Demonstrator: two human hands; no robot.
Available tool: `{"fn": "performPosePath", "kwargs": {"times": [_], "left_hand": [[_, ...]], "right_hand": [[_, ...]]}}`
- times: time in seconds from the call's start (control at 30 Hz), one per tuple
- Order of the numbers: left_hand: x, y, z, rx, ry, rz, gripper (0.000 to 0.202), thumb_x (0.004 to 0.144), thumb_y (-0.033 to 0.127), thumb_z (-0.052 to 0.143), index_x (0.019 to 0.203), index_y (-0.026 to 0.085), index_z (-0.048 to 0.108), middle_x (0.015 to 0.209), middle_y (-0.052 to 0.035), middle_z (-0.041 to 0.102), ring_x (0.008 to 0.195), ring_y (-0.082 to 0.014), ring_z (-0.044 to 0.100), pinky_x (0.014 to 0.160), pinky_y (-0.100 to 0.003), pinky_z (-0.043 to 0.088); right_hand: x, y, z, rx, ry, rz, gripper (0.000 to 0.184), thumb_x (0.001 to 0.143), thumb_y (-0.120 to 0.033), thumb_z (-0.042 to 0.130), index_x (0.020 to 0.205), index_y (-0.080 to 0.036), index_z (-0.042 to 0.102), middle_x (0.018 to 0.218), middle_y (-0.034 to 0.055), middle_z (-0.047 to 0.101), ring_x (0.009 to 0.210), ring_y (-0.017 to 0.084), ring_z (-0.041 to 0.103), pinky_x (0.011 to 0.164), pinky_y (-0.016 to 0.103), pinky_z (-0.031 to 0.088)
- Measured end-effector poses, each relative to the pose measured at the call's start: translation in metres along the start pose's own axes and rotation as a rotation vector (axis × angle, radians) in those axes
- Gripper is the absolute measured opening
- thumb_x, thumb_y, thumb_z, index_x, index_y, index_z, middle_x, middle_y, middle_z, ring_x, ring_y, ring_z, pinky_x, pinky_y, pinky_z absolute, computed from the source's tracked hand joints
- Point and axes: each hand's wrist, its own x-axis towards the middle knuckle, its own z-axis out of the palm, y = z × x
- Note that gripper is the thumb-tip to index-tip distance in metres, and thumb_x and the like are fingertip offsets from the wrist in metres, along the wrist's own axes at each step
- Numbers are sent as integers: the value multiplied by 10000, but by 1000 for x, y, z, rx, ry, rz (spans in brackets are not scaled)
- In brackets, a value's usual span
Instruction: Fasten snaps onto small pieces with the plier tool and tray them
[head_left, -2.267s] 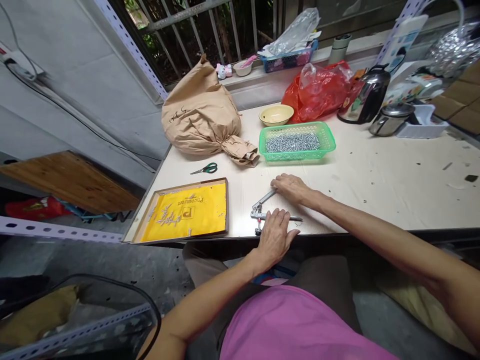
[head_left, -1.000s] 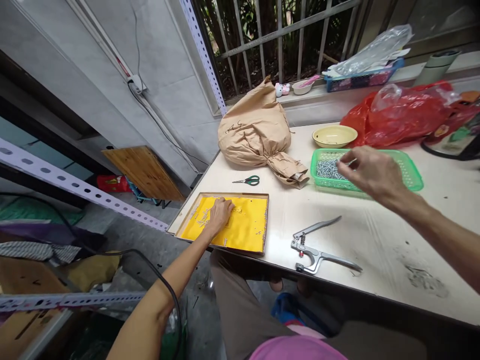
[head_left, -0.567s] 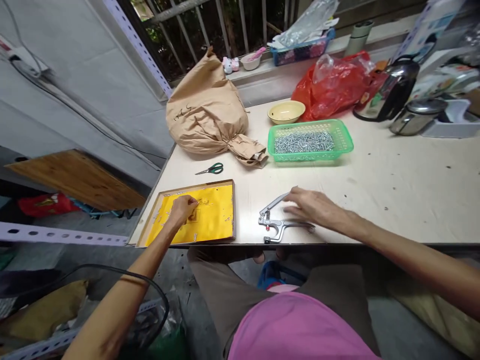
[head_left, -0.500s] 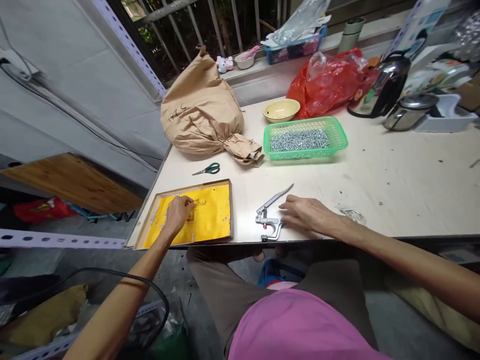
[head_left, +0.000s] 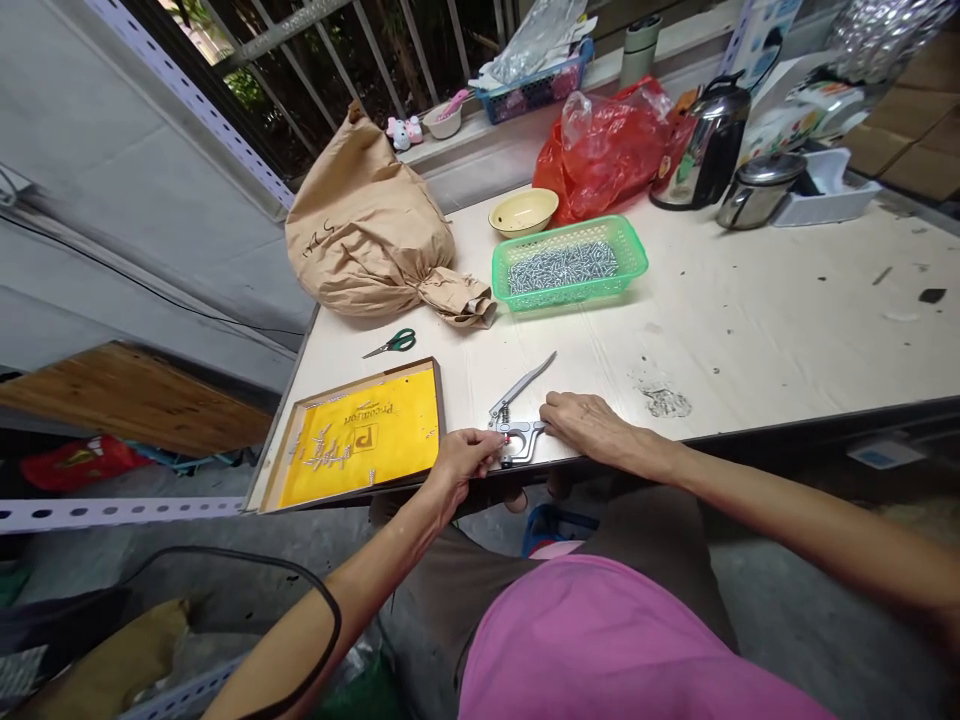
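Note:
Snap-fastener pliers [head_left: 527,432] with a grey metal frame, a spring and a raised long handle lie near the table's front edge. My left hand [head_left: 466,460] is at their jaw, thumb and forefinger pinched together beside a small red part; what they hold is too small to make out. My right hand [head_left: 589,422] has its curled fingers on the right end of the pliers' frame. To the left, a shallow cardboard tray [head_left: 441,410] is lined with a yellow printed sheet [head_left: 397,440]. Several small silver metal pieces [head_left: 328,450] are scattered on the sheet.
Behind the tray lie green-handled scissors [head_left: 394,343]. Farther back stand a tied brown paper sack [head_left: 371,225], a green basket [head_left: 517,300] of small metal pieces, a yellow bowl [head_left: 517,228], a red plastic bag [head_left: 592,150], a kettle [head_left: 705,145] and a steel pot [head_left: 757,195].
My left hand has moved right from the tray to the pliers' jaw. My right hand has its fingers against the pliers' frame. The view has shifted, moving the scene leftward.

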Motion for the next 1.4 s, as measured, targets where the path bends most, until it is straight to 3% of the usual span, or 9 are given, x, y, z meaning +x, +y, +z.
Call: {"fn": "performPosePath", "kwargs": {"times": [0.2, 0.57, 0.8, 1.07, 1.2, 1.4], "left_hand": [[1, -7, 3, -47, 37, -115, 440, 482, 403, 850, 688, 85, 626, 465, 56, 467, 379, -14, 328, 339, -167, 191], [3, -1, 4, 152, 20, -184, 424, 567, 462, 797, 571, 140, 521, 359, 79, 401, 301, -16, 288, 333, -179, 174], [5, 3, 1, 211, -37, -228, 336, 665, 372, 746, 571, 151, 511, 342, 76, 403, 289, -33, 303, 335, -182, 218], [11, 15, -3, 366, -145, -146, 337, 649, 400, 749, 562, 134, 560, 355, 66, 433, 298, -32, 345, 340, -175, 231], [17, 13, -7, 342, -209, -235, 329, 623, 379, 765, 547, 133, 560, 364, 57, 451, 298, -36, 343, 342, -183, 243], [17, 13, -7, 309, -163, -300, 369, 555, 408, 810, 594, 120, 582, 431, 48, 507, 315, -32, 387, 348, -172, 255]], "right_hand": [[-2, 1, 8, -9, 66, -11, 157, 910, -231, 451, 947, -159, 585, 959, 103, 583, 837, 190, 555, 613, 278, 341], [-5, 0, 9, 2, 111, -10, 139, 916, -226, 446, 930, -153, 564, 941, 96, 572, 809, 187, 538, 593, 282, 303], [-5, 0, 13, 34, 77, 8, 167, 839, -274, 587, 961, -163, 564, 963, 108, 568, 839, 198, 524, 645, 286, 335], [-7, 3, 17, 10, 120, -22, 115, 843, -231, 563, 943, -175, 549, 951, 84, 566, 819, 180, 508, 624, 279, 318], [-6, 3, 20, -11, 160, -41, 80, 871, -214, 515, 925, -171, 555, 933, 78, 563, 806, 185, 509, 596, 288, 308], [-5, 3, 12, 34, 124, -29, 148, 923, -235, 437, 936, -172, 570, 941, 87, 569, 832, 183, 521, 624, 275, 335]]}}
